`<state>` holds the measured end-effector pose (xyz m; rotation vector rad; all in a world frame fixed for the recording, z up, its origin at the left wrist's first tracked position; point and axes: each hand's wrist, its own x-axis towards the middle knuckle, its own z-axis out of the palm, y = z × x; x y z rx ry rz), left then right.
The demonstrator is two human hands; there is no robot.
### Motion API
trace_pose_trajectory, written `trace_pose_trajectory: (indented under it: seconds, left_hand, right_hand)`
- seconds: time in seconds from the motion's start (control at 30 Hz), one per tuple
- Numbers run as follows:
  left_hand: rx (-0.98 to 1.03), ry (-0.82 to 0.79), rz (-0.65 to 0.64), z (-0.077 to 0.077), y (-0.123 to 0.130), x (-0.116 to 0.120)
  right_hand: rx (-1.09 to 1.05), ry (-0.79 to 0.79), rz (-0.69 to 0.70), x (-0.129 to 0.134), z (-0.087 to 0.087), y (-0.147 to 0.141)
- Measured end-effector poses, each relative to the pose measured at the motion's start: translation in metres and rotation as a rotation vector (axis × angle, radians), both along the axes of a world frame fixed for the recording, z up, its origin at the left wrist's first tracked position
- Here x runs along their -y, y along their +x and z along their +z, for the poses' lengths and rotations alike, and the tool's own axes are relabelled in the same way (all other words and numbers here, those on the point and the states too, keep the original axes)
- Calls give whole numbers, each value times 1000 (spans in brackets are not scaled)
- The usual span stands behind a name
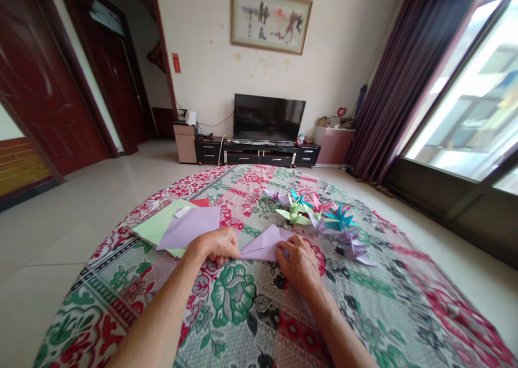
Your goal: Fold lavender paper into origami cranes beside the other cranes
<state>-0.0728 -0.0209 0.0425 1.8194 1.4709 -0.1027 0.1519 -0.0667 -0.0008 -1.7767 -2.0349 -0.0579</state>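
A partly folded sheet of purple origami paper [261, 244] lies flat on the patterned tablecloth, its narrow point toward the left. My left hand [218, 245] is closed at that point, fingertips pinching the paper's tip. Over the right part of the sheet rests my right hand [298, 259], thumb and bent fingers pressing on the paper and hiding some of it. Left of my left hand are loose square sheets: a purple sheet [192, 226] on top of a light green sheet [156, 225], with a red corner [201, 202] showing behind.
Several folded paper cranes, among them a blue crane [340, 217], a green crane [294, 215] and a purple crane [354, 245], sit right of the paper. A small white slip [182, 212] lies on the sheets. The round table's tablecloth [234, 298] spreads beneath. A television [269, 118] stands beyond.
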Motion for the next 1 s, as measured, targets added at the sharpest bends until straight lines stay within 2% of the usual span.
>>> trace_pose_trajectory:
  seconds: [0.17,0.53,0.8,0.9,1.0]
  left_hand:
    - [38,11,-22,-3,-6,0]
    - [-147,113,-49,-1,4,3]
    - [17,-28,1,2,-13,0]
    - [68,13,67,5,-16,-3]
    - [182,79,130,3,-7,-5]
  right_hand:
    - [3,-18,-4,0,1,-1]
    - [-9,-23,-18,1,6,-2]
    - [-6,-8,-10,0,0,0]
    - [-1,2,-8,0,0,0]
    - [2,13,2,0,1,-1]
